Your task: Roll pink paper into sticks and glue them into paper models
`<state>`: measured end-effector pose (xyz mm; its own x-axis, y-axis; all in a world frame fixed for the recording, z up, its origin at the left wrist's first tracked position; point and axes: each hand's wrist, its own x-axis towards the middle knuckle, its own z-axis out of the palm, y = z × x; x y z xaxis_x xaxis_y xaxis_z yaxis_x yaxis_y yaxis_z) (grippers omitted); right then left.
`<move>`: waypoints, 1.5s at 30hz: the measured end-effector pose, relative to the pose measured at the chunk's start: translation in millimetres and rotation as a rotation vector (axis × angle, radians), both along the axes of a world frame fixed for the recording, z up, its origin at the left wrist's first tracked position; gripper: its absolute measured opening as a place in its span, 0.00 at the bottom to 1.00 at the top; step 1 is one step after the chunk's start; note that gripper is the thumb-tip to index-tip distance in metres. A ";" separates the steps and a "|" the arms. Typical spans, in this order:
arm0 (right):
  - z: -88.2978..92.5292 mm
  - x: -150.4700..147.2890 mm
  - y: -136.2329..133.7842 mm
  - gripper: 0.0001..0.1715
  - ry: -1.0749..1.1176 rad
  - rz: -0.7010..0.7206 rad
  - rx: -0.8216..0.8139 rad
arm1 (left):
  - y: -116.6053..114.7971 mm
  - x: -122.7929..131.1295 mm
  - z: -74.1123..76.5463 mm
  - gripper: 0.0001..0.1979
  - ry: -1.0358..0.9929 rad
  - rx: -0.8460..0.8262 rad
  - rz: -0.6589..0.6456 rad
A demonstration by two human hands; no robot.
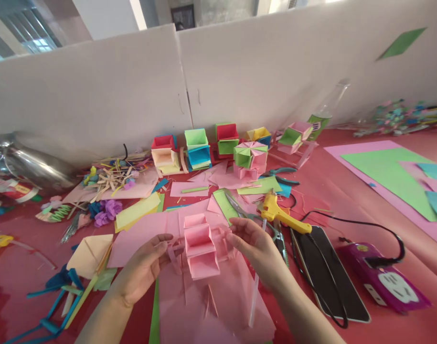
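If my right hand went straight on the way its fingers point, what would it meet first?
The pink paper boxes: the right hand seems to touch them now. Beyond them, probably the left hand.

Bright, soft daylight comes from the window panes (pixel 35 40) at the upper left (nearly blown out), leaving faint shadows under the left hand (pixel 143 267) and right hand (pixel 254 246). Focus is crispest mid-frame on the pink stack of folded paper boxes (pixel 200 246), while the clear plastic bottle (pixel 327 110) at the upper right smears; the wide lens bows the top edge of the white partition board (pixel 96 91), and glare sits on the black phone screen (pixel 329 270).
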<state>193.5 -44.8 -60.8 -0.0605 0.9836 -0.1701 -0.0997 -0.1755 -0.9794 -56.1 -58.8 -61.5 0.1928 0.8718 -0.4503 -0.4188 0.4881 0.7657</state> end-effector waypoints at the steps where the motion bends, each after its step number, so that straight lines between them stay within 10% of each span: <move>1: 1.4 -0.8 0.3 0.21 -0.009 -0.008 0.003 | 0.0 -0.3 1.1 0.10 0.004 0.002 -0.008; 22: -1.4 -8.3 9.7 0.16 -0.005 -0.131 0.132 | 6.3 4.1 20.9 0.24 0.201 -0.019 0.077; 45: -14.1 -8.3 12.6 0.18 -0.143 -0.158 0.245 | 1.7 8.9 -5.0 0.25 0.650 0.364 0.323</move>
